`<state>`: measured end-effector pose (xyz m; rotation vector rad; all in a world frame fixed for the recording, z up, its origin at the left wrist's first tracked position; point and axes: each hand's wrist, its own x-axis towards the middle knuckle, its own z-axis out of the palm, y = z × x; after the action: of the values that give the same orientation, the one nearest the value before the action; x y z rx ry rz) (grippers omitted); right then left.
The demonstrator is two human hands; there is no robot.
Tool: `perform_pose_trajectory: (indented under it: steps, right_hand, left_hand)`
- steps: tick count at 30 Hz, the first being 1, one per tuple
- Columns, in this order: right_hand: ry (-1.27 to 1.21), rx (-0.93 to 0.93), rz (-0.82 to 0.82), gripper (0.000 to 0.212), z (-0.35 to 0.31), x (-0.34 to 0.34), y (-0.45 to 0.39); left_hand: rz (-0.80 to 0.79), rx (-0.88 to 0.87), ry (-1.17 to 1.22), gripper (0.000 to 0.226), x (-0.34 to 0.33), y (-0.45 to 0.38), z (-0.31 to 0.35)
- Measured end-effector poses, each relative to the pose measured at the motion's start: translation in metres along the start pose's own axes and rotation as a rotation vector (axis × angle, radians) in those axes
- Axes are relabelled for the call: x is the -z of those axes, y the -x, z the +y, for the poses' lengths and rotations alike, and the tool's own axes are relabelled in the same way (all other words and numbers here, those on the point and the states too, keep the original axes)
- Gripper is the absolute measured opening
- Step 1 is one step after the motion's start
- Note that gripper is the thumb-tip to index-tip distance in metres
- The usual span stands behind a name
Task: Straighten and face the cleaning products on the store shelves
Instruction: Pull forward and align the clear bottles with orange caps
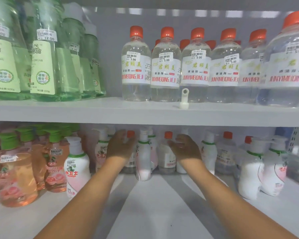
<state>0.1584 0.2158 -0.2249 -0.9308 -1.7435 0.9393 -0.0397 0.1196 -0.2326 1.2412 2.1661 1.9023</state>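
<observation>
Lower shelf (154, 204): my open left hand (120, 145) and right hand (185, 147) flank a slim pump bottle (143, 159), likely light, tippy; I'd grip mid-body.

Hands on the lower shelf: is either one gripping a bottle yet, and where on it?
Neither holds anything. The left hand and right hand are open, fingers relaxed, either side of the white pump bottle, not touching it.

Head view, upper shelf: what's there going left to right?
Tall green clear bottles with pale green labels → a bare gap of grey shelf → row of clear bottles with orange-red caps, a small white plastic ring-topped piece standing in front of them.
</observation>
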Motion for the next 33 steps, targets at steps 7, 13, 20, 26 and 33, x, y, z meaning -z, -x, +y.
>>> perform_pose_trajectory:
  steps: [7, 13, 20, 26, 33]
  right_hand:
    - [0.540, 0.053, 0.026, 0.034, -0.005, -0.043, -0.033]
    - [0.430, 0.051, 0.072, 0.023, -0.006, -0.033, -0.033]
    - [0.241, 0.189, 0.082, 0.009, -0.013, 0.025, 0.027]
    - [0.225, 0.213, -0.032, 0.010, -0.013, 0.065, 0.084]
    - [-0.176, 0.080, -0.191, 0.046, 0.021, 0.076, 0.123]
  left_hand:
    - [-0.091, 0.093, -0.278, 0.037, -0.012, -0.027, 0.004]
    - [-0.019, 0.067, -0.274, 0.029, -0.007, -0.018, 0.001]
    - [0.032, -0.029, -0.167, 0.002, 0.045, 0.046, 0.019]
    - [-0.111, 0.027, -0.067, 0.009, 0.076, 0.099, 0.042]
    - [-0.181, 0.025, 0.084, 0.044, 0.068, 0.146, 0.028]
